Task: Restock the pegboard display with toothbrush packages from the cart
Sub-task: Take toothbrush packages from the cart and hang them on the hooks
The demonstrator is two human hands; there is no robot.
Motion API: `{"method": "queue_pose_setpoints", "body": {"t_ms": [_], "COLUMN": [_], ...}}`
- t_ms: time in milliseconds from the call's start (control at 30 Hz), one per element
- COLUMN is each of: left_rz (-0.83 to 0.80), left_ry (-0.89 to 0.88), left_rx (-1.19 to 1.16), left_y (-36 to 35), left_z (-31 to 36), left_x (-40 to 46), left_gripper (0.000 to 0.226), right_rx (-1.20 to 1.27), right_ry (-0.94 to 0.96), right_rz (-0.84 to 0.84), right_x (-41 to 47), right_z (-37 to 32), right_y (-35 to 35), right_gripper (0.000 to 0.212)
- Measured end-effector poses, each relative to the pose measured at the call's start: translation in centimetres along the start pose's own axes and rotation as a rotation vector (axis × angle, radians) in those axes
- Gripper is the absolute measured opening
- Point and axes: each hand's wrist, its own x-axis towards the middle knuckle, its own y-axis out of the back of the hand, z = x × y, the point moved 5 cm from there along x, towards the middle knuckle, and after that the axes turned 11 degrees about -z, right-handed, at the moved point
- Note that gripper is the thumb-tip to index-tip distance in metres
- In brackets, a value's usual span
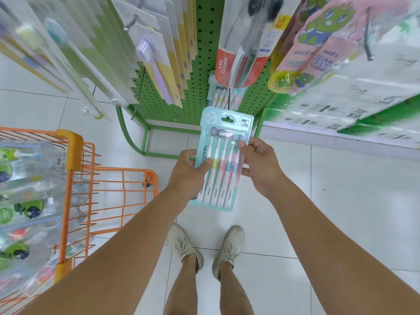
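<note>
Gripping a pale teal 5-brush toothbrush package (221, 160), both hands, left (189, 170) and right (260, 164), at its sides.

White floor tiles (341, 189) with thin dark grout lines spread across the lower half, from nine o'clock round to three. At six o'clock stand two pale lace-up sneakers (185, 247), toes toward twelve, slightly apart. At three o'clock a lavender shelf base (318, 138) meets the tiles

Cart (75, 153) left of pegboard (205, 53); package (223, 133) before it.
</note>
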Motion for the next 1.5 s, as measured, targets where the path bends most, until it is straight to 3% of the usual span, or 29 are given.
{"method": "queue_pose_setpoints", "body": {"t_ms": [100, 200, 400, 500, 633, 700, 833, 933, 1033, 1200, 1300, 1367, 1433, 1500], "left_rz": [-0.027, -0.032, -0.004, -0.015, 0.011, 0.029, 0.077, 0.198, 0.433, 0.708, 0.86, 0.862, 0.819, 0.821], "left_ry": [0.061, 0.057, 0.029, 0.023, 0.026, 0.019, -0.038, -0.078, -0.069, 0.052, 0.288, 0.451, 0.471, 0.388], "left_rx": [0.024, 0.008, -0.045, -0.09, -0.169, -0.231, -0.427, -0.475, -0.521, -0.492, -0.325, -0.248, -0.22, -0.202], "left_y": [-0.1, 0.1, 1.4, 1.7, 2.8, 3.6, 7.0, 11.3, 16.8, 23.3, 26.3, 28.3, 30.6, 32.5], "left_z": [0.1, 0.3, -0.5, -0.6, -0.4, 0.2, 0.7, -1.1, -4.8, -11.5, -15.6, -18.5, -20.9, -22.6], "left_x": [0.1, -0.1, -0.4, -1.1, -2.8, -4.6, -10.5, -16.2, -22.3, -28.6, -30.0, -30.0, -29.2, -28.4], "left_gripper": [0.063, 0.057, 0.044, 0.037, 0.032, 0.027, 0.021, 0.018, 0.014, 0.031, 0.051, 0.065, 0.077, 0.075], "right_rx": [-0.056, -0.098, -0.247, -0.346, -0.256, -0.188, -0.099, -0.27, -0.469, -0.828, -1.074, -1.327, -1.529, -1.52], "right_ry": [-0.032, -0.038, -0.089, -0.155, -0.234, -0.305, -0.389, -0.312, -0.154, 0.197, 0.287, 0.312, 0.273, 0.106], "right_rz": [0.032, 0.028, 0.142, 0.255, 0.264, 0.217, 0.033, -0.263, -0.506, -0.682, -0.668, -0.58, -0.419, -0.283], "right_x": [1.6, 3.5, 7.7, 9.5, 8.6, 5.6, -3.4, -8.8, -12.5, -15.1, -13.1, -10.3, -7.6, -5.9], "right_z": [0.7, 1.7, 0.1, -2.1, -2.7, -1.9, -0.3, -1.0, -3.2, -6.6, -6.8, -5.8, -4.5, -2.7], "right_y": [1.3, 2.0, 2.2, 2.4, 1.8, 0.1, -7.1, -15.2, -24.3, -35.4, -39.3, -40.5, -40.2, -39.0], "right_gripper": [0.022, 0.007, 0.021, 0.044, 0.056, 0.051, 0.008, 0.003, 0.008, 0.008, 0.027, 0.043, 0.051, 0.06]}}
